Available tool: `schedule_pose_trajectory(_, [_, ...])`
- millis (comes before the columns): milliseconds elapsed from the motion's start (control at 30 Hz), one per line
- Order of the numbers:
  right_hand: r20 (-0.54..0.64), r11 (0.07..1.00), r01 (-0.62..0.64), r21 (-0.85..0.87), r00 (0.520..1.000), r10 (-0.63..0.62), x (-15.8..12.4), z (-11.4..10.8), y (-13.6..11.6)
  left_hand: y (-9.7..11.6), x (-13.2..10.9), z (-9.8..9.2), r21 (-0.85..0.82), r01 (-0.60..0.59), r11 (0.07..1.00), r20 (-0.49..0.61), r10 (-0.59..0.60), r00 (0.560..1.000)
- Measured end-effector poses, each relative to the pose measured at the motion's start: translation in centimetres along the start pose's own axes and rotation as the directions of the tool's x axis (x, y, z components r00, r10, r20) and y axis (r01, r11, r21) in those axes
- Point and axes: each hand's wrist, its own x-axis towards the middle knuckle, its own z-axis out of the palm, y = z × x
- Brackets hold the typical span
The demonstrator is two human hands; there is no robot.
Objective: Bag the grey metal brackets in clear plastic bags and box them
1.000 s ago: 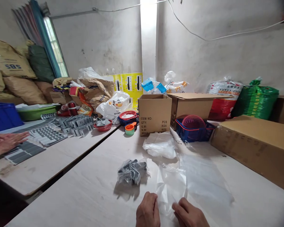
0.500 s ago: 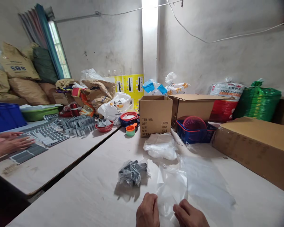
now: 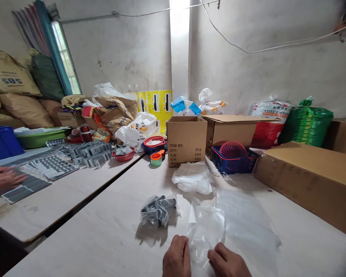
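A clear plastic bag (image 3: pixel 207 223) lies flat on the white table, its near end between my two hands. My left hand (image 3: pixel 177 257) is closed at the bag's left edge. On the opposite edge my right hand (image 3: pixel 228 261) pinches the plastic, fingers curled. Just left of the bag sits a clear bag packed with dark grey parts (image 3: pixel 158 211); the parts' exact kind is hard to make out. A larger translucent plastic sheet or bag (image 3: pixel 248 219) is spread to the right. Beyond, a pile of folded clear bags (image 3: pixel 192 177) rests before a carton.
An upright cardboard box (image 3: pixel 187 142) stands at the back, beside a blue basket (image 3: pixel 233 159). A long carton (image 3: pixel 308 181) lies at right. Across a gap, another person's hands (image 3: pixel 5 181) are over grey strips (image 3: pixel 25 189) on the left table, near stacked grey pieces (image 3: pixel 89 154).
The whole view has shifted slightly, so things sit a little further left. My hands keep their closed hold at the bag's near end.
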Motion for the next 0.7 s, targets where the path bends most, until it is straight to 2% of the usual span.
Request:
schedule_pose_trajectory(433, [-0.07,0.999,-0.028,0.022,0.997,0.029,-0.2,0.8,-0.1,0.2,0.0,-0.2,-0.112,0.105,0.988,0.038,-0.101,0.994])
schedule_pose_trajectory(567, [-0.088,0.998,-0.028,0.058,0.996,0.033,-0.2,0.8,-0.1,0.6,0.3,-0.7,-0.091,0.099,0.991,0.083,-0.092,0.992])
schedule_pose_trajectory(700, [-0.082,0.995,-0.029,0.095,0.996,0.037,0.1,-0.2,-0.2,1.0,0.6,-1.0,-0.038,0.101,0.994,0.058,-0.098,0.993])
